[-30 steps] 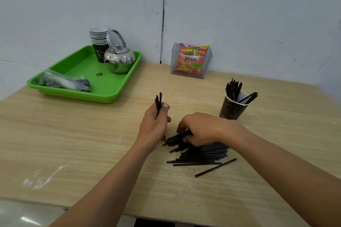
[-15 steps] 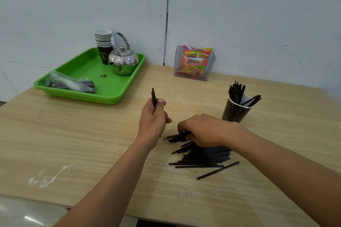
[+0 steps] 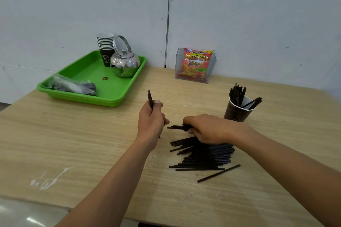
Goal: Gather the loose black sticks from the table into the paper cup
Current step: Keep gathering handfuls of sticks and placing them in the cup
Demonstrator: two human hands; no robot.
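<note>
Nearest us, on the pale wood-grain desk (image 3: 73, 134) with its white smears near the front edge, lies a heap of loose black sticks (image 3: 203, 156), thin, straight and matte. Their long axes run mostly side to side, parallel to the front edge; one stray stick (image 3: 218, 173) at the heap's near side slants up to the right. Our right hand (image 3: 208, 128) rests on the heap's far part, fingers curled shut around a few sticks whose ends poke out leftward; the palm hides how many. Our left hand (image 3: 150, 120), just left of the heap, grips a small bundle (image 3: 150, 98) held upright, tips leaning slightly left. Beyond, toward the right edge, the brown paper cup (image 3: 235, 112) holds sticks standing upright, several tilted over its rim. At the far left corner sits a glossy green plastic tray (image 3: 88, 96).
</note>
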